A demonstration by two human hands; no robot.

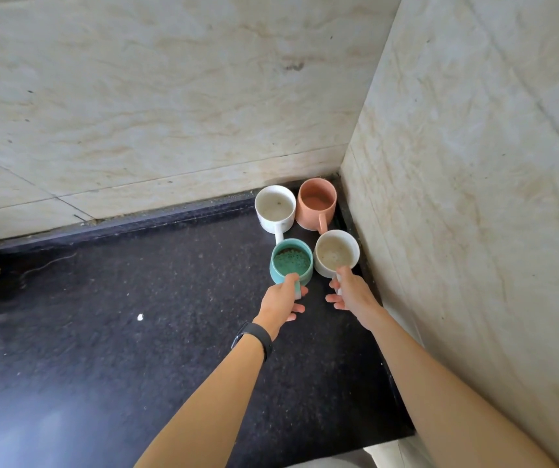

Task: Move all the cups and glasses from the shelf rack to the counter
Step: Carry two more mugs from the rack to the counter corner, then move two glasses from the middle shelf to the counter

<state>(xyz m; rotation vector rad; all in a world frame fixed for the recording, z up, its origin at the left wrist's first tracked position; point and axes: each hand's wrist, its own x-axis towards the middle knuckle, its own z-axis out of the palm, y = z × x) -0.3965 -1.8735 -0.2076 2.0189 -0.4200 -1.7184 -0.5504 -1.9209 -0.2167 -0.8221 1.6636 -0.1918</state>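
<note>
Gripping handles: left hand (pixel 279 300) fingers (pixel 297 308) curled round teal glazed mug (pixel 288 261), right hand (pixel 352 295) round cream mug (pixel 335 253); speckled black counter (pixel 136 332).

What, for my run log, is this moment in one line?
left hand: grips teal mug handle | right hand: holds front white mug handle | rear white mug, pink mug: on counter, in corner

Corner approach blocked by four mugs (pixel 305 231) and two tiled walls (pixel 473 197); dark counter (pixel 119 332) left open leftward.
</note>
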